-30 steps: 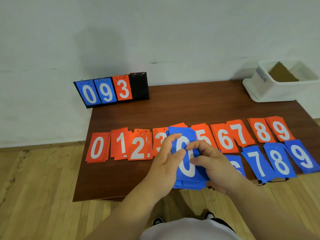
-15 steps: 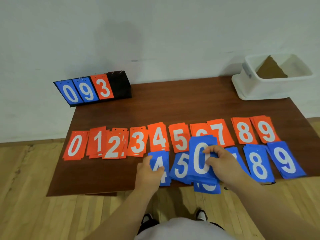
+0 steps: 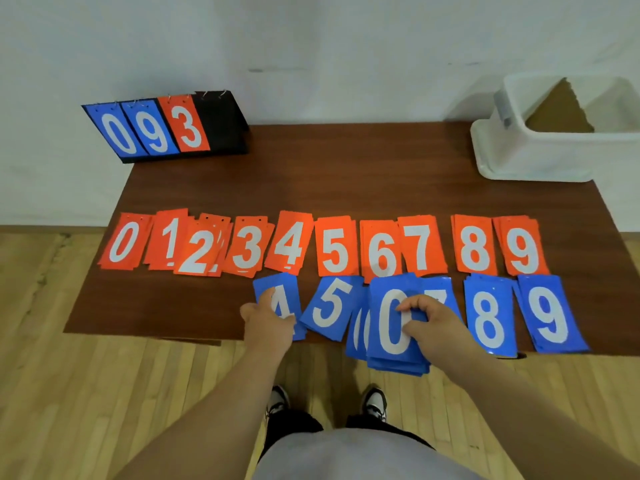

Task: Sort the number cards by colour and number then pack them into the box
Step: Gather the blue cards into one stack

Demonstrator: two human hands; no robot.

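Left hand is now pressing flat, fingers spread, on the blue 4 pile at the tabletop's near edge, while right-hand fingers are pinching the thin, slippery blue 0 stack edgewise.

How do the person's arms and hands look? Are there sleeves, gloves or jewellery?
Both forearms are bare, with no sleeve in view. The left hand and the right hand wear no gloves, and no ring, watch or bracelet is visible on them.
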